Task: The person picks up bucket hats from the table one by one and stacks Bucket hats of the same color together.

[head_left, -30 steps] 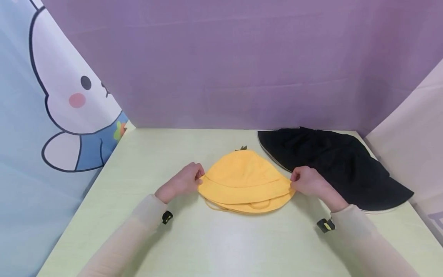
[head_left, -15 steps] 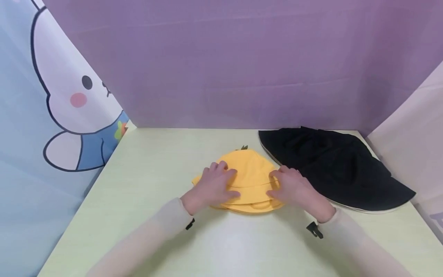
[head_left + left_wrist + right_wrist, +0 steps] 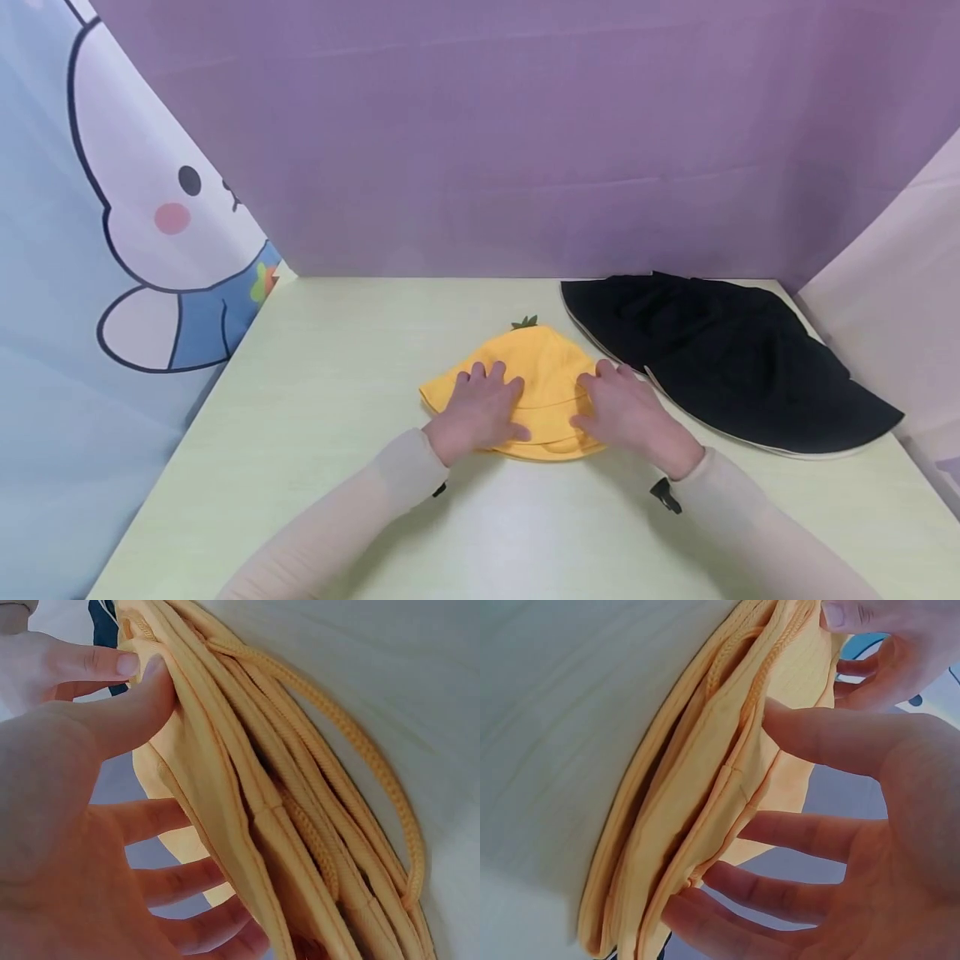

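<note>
A yellow bucket hat (image 3: 549, 358) lies flattened on the table, a small green leaf tuft (image 3: 525, 322) at its crown. My left hand (image 3: 480, 408) rests on the left part of the hat with fingers spread. On the right part, my right hand (image 3: 626, 408) touches the cloth the same way. In the left wrist view the left thumb (image 3: 142, 705) lies against the brim, above stacked yellow layers and a loose braided cord (image 3: 367, 750). The right wrist view has the right fingers (image 3: 780, 892) extended along the brim's edge, with cord (image 3: 761, 682) near the thumb.
A larger black hat (image 3: 735, 358) with a pale edge lies flat at the back right, beside my right hand. A purple cloth wall (image 3: 487, 150) stands behind the pale table (image 3: 337, 350). A blue cloth (image 3: 45, 375) with a cartoon rabbit hangs on the left.
Both hands have let go of the brim's side edges and moved inward onto the hat with fingers spread. Part of the black hat's near edge has turned up beside the right hand.
</note>
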Available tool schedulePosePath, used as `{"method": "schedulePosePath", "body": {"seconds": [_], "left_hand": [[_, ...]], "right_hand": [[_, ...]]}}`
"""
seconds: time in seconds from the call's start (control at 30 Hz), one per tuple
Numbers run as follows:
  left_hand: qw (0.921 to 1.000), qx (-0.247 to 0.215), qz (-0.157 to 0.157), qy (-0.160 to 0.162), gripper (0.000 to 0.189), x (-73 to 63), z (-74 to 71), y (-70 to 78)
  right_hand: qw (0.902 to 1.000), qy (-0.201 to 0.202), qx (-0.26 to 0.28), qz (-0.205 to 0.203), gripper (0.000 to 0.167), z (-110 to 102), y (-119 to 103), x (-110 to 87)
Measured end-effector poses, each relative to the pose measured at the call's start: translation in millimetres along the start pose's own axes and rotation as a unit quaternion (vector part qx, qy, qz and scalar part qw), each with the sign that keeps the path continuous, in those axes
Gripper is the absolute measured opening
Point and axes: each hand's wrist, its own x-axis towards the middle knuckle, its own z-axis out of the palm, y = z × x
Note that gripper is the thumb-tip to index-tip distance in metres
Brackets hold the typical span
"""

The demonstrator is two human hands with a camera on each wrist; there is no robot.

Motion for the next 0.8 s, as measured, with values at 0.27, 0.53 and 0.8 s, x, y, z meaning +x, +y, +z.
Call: {"method": "schedulePosePath", "body": {"seconds": [0.27,0.53,0.8], "left_hand": [[0.9998,-0.003,-0.018,-0.010,0.058,-1.7,-1.6,1.2],[0.9987,-0.023,-0.038,-0.026,0.061,-5.5,-7.0,-7.8],[0.9970,-0.060,-0.045,-0.018,0.055,-11.8,-7.4,-29.2]], "right_hand": [[0.9999,0.009,-0.005,-0.013,0.050,0,-1,0.4],[0.9977,0.055,0.021,-0.032,0.044,4,2,-1.0],[0.9919,0.100,0.072,-0.031,0.025,-3,26,-7.8]]}}
